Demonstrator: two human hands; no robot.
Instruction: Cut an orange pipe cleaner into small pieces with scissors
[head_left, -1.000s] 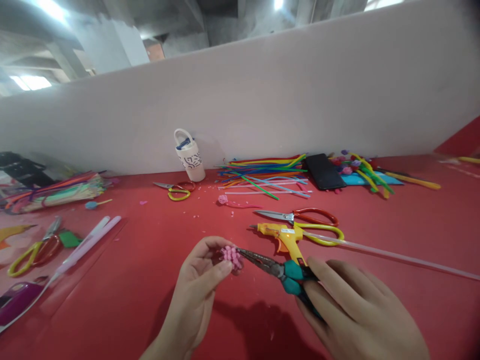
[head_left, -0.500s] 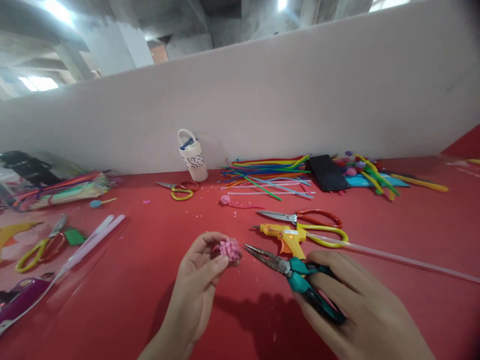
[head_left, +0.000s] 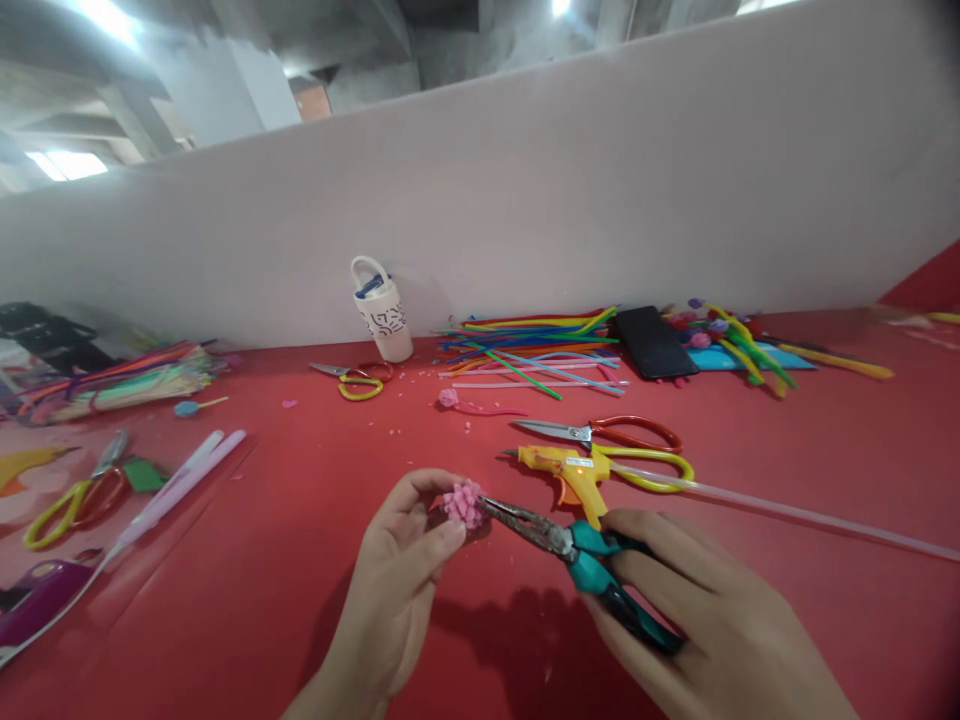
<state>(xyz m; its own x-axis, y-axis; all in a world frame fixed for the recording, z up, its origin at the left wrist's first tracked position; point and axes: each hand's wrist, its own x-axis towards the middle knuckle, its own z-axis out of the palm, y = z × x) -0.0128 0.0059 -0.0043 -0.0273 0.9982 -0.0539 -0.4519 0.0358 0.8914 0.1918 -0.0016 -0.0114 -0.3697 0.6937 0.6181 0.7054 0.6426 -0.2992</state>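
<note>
My left hand [head_left: 401, 560] pinches a small pink fuzzy flower [head_left: 462, 503] between thumb and fingers, just above the red table [head_left: 300, 560]. My right hand [head_left: 712, 625] grips long-nose pliers [head_left: 577, 560] by their teal handles. The pliers' metal tips reach left and touch the flower's right side. Just behind the pliers lies a yellow glue gun [head_left: 574, 470] with a clear glue stick [head_left: 795, 512] running out to the right.
Red-and-yellow scissors [head_left: 615, 445] lie behind the glue gun. Coloured pipe cleaners [head_left: 532, 345], a black phone [head_left: 651, 343] and a white cup [head_left: 382, 310] stand by the white back wall. More scissors [head_left: 71, 495], pipe cleaners [head_left: 120, 385] and white sticks [head_left: 184, 475] lie left.
Half a second ago the pliers' tips stood apart from the flower; they have moved left and now touch it again. My left hand keeps holding the flower in nearly the same place.
</note>
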